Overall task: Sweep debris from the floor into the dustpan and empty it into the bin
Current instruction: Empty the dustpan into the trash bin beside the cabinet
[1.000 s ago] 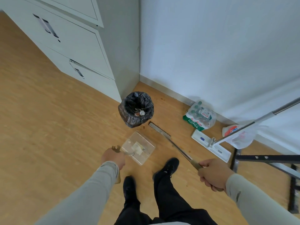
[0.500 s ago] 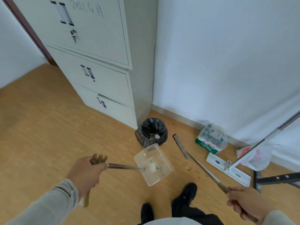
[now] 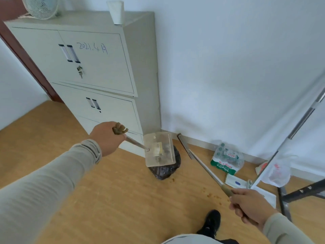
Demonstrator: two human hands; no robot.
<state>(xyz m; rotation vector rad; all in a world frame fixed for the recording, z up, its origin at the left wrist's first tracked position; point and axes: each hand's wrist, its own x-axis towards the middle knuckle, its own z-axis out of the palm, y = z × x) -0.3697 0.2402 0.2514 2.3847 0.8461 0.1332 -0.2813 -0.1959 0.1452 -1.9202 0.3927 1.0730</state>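
Note:
My left hand [image 3: 107,138] grips the top of a long metal handle that ends in a clear dustpan [image 3: 159,149]. The pan is lifted and tipped over the bin [image 3: 164,169], a small bin lined with a black bag, and hides the bin's mouth. A pale scrap sits inside the pan. My right hand [image 3: 249,206] grips the handle of a slim broom [image 3: 197,157], whose head rests on the floor near the wall. Small brown crumbs [image 3: 211,195] lie scattered on the wooden floor between the bin and my right hand.
A grey metal cabinet [image 3: 98,71] stands left of the bin in the corner. By the wall lie a pack of water bottles [image 3: 226,158], a flat mop [image 3: 246,186] with a long pole and a plastic bag [image 3: 277,173]. Black metal legs [image 3: 302,191] stand at right. My shoe [image 3: 211,222] is below.
My left hand has raised the dustpan from floor level and swung it over the bin, tipping it. The view has lifted towards the cabinet. My right hand keeps hold of the broom.

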